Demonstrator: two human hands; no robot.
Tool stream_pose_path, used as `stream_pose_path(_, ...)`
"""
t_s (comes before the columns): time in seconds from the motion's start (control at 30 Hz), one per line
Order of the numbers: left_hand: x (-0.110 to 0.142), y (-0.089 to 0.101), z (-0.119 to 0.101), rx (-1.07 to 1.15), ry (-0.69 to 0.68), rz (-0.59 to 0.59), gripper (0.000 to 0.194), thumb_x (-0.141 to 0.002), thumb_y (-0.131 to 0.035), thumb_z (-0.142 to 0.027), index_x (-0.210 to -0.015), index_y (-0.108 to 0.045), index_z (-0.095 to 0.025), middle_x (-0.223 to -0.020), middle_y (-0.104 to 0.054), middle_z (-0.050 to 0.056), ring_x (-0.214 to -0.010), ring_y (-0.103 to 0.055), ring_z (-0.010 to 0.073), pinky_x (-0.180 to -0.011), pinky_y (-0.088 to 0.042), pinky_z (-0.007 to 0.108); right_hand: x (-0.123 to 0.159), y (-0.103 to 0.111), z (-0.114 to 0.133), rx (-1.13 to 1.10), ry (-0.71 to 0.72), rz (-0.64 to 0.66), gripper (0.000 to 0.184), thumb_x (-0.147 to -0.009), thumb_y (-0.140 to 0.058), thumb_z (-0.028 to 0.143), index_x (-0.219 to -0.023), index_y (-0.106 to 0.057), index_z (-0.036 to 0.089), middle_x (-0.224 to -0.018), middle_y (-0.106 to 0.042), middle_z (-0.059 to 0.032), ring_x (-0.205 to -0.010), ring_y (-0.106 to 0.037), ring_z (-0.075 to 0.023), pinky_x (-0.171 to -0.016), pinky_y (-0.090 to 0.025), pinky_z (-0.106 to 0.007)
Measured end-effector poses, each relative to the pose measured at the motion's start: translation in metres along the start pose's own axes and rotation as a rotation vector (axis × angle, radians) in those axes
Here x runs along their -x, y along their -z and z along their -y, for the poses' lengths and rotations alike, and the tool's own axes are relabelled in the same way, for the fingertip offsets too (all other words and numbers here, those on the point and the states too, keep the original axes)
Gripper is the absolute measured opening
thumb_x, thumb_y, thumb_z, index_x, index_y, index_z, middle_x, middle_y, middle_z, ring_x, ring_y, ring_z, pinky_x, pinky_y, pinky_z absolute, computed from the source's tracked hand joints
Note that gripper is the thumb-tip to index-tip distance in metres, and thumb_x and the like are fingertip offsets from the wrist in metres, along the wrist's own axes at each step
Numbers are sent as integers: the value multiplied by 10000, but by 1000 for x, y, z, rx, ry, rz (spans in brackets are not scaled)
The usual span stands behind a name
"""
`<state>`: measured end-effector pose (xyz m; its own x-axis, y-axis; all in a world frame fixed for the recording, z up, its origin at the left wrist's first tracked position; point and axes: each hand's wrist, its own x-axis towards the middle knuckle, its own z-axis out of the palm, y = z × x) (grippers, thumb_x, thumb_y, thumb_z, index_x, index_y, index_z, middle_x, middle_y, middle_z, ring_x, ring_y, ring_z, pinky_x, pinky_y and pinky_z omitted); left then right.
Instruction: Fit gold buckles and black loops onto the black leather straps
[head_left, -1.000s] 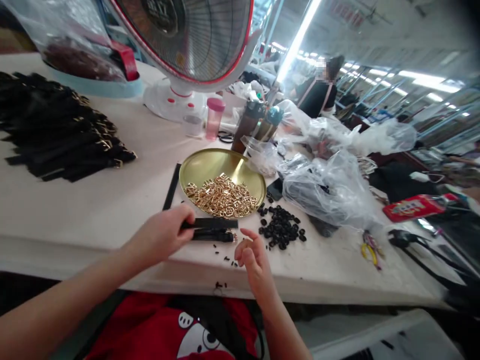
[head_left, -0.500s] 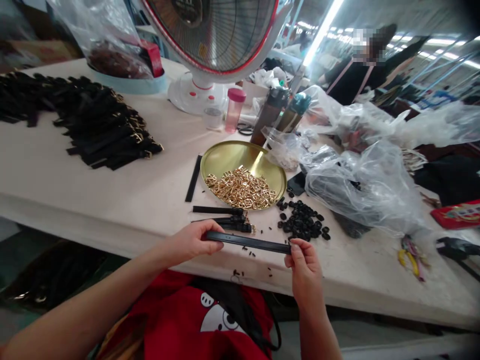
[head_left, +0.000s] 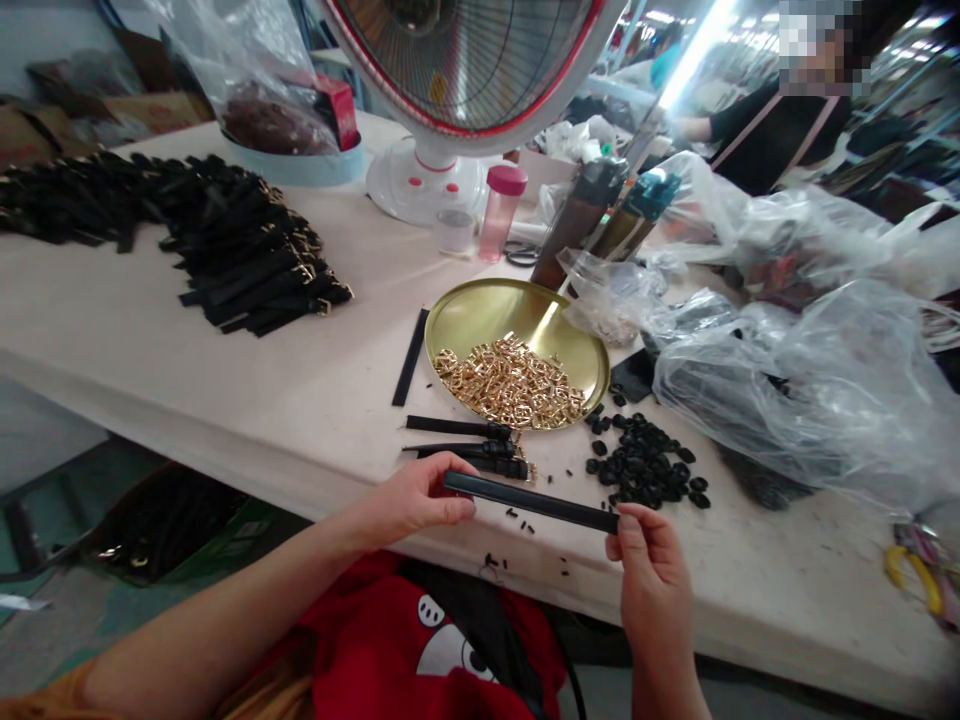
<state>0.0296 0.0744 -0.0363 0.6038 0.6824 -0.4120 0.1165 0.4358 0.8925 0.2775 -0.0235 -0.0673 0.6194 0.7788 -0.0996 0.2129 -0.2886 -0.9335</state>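
Note:
A black strap (head_left: 536, 502) stretches between my hands above the table's near edge. My left hand (head_left: 424, 500) pinches its left end between thumb and fingers; my right hand (head_left: 651, 555) grips the right end the same way. Just beyond lie several finished-looking black straps with gold buckles (head_left: 480, 455). Behind them a gold round tray (head_left: 491, 298) bears a heap of gold buckles (head_left: 514, 385). To the right of it spreads a pile of small black loops (head_left: 651, 462). Another flat black strip (head_left: 410, 358) rests at the tray's left side.
A big pile of buckled black straps (head_left: 247, 245) covers the table's far left. A fan (head_left: 457, 70) stands at the back, beside a pink-lidded bottle (head_left: 501, 212). Clear plastic bags (head_left: 810, 385) crowd the right side, near yellow-handled pliers (head_left: 911, 572). A person (head_left: 780, 130) is in the background.
The whole scene has shifted to the right in view as the head turned left. Both hands still hold the strap; the small holes near its left end no longer show.

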Motion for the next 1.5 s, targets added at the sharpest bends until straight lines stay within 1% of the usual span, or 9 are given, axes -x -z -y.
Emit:
stream_pose_path(0.13, -5, -11, -3, 176, -28, -94, 372, -628, -684, -247, -961, -536, -173, -773, -599, -15, -691, -545, 104, -681, -426, 248, 3, -5, -3, -113, -114, 235, 285, -783, -502, 468, -872, -522, 197, -523, -421, 57, -492, -412, -111, -483, -344, -227)
stream_pose_path(0.3, -12, -21, -20, 179, -154, -80, 195, -647, -645, -247, -814, -583, -167, -766, -596, -19, -715, -532, 97, -698, -413, 233, 28, -24, 3, -131, -301, 613, 287, -798, -466, 480, -793, -489, 194, -466, -399, 77, -403, -335, -80, -404, -256, -195)
stream_pose_path(0.43, -16, -26, -35, 15, -244, -62, 158, -737, -560, -309, -765, -559, -154, -788, -596, -1, -780, -535, 118, -741, -409, 246, 42, -34, 11, 24, -158, 852, 238, -808, -466, 411, -785, -543, 187, -623, -570, 14, -510, -466, -101, -464, -362, -206)
stream_pose_path(0.5, -18, -28, -38, -79, -225, -51, 208, -796, -479, -356, -765, -519, -154, -689, -581, -11, -645, -533, 101, -639, -418, 229, 33, -30, 14, 117, -12, 797, 205, -800, -487, 370, -831, -574, 187, -725, -596, -9, -631, -520, -130, -552, -410, -232)
stream_pose_path(0.63, -21, -33, -30, -189, -38, 64, 172, -808, -417, -317, -803, -484, -159, -553, -533, -52, -414, -425, 59, -447, -335, 185, -10, -4, 12, 267, 108, 482, 261, -814, -441, 408, -863, -552, 177, -705, -573, -11, -613, -506, -143, -572, -412, -260)
stream_pose_path(0.73, -23, -39, -19, -55, 99, 117, 136, -731, -440, -213, -835, -504, -154, -604, -538, -50, -441, -419, 50, -439, -318, 169, -43, 16, 8, 483, 194, 223, 263, -807, -444, 404, -864, -555, 172, -744, -589, -34, -667, -524, -168, -632, -412, -292)
stream_pose_path(0.83, -25, -44, -13, 156, 212, 136, 205, -649, -459, -163, -846, -513, -149, -653, -544, -36, -452, -415, 45, -416, -296, 164, -65, 25, 5, 660, 286, 94, 247, -805, -438, 366, -885, -566, 170, -809, -604, -55, -726, -539, -185, -662, -402, -306)
stream_pose_path(1.07, -28, -49, -14, 367, 336, 116, 307, -565, -466, -96, -867, -495, -145, -666, -555, -14, -453, -445, 46, -391, -315, 151, -79, 14, 3, 976, 462, 103, 273, -817, -413, 388, -805, -609, 198, -809, -567, -38, -676, -524, -168, -584, -350, -281)
stream_pose_path(1.5, -25, -47, -8, 446, 363, 122, 362, -584, -466, -85, -942, -490, -132, -752, -571, 20, -531, -528, 76, -415, -388, 161, -64, 7, -1, 1057, 497, 189, 175, -810, -464, 330, -854, -559, 190, -857, -561, -44, -723, -537, -184, -586, -360, -284)
